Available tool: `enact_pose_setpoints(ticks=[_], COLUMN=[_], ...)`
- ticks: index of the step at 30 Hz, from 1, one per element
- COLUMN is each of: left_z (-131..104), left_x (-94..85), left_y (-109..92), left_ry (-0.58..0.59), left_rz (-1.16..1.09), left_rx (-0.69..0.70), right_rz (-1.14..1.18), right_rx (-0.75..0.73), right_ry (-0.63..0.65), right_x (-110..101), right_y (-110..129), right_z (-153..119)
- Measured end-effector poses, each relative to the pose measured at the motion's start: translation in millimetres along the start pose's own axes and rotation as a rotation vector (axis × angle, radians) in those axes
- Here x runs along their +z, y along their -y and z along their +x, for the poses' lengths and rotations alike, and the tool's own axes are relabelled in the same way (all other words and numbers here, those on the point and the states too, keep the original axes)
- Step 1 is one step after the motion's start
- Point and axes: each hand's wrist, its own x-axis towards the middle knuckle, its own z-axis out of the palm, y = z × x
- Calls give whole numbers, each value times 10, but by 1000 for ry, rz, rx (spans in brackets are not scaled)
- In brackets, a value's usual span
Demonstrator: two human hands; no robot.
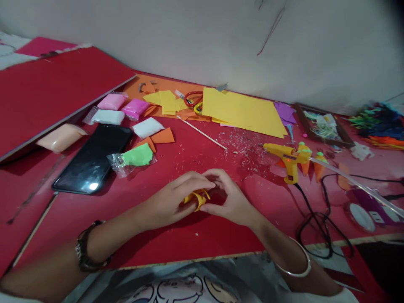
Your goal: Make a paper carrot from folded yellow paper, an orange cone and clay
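Our two hands, left [172, 200] and right [229, 200], curl around one yellow piece [199, 201] (fingertips nearly meeting), above one red surface [176, 242].

Left hand [170, 200], right hand [232, 202] — fingers [217, 174] curled, forearms [118, 235] angled inward

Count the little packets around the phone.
6: a peach packet left of the phone; a pale pink packet, a magenta packet and a white packet beyond it; a second white packet and a green packet to its right. The red board could hide more.
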Motion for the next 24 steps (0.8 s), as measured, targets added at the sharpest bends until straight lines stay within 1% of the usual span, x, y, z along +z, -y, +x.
enact_pose_setpoints(ticks=[1,6,9,13,15,18,24], left_z=[-2,-13,-10,16,32,50,36], left_x=[4,7,9,15,-8,-113,-416], left_y=[2,13,28,65,75,67,29], left_ry=[12,36,40,37,64,103,72], left_rz=[7,84,158,290,344,377,325], left_rx=[3,32,55,41,14,-4,-25], right_rz=[-1,81,47,-67,-108,-180,-327], right_rx=[13,25,34,87,101,87,59], right_ry=[21,39,55,-36,-90,-149,-244], right_x=[-1,1,-5,-28,-38,-49,-87], right_y=[7,26,29,-28,-70,-110,-103], right_z=[0,4,24,59,72,84,101])
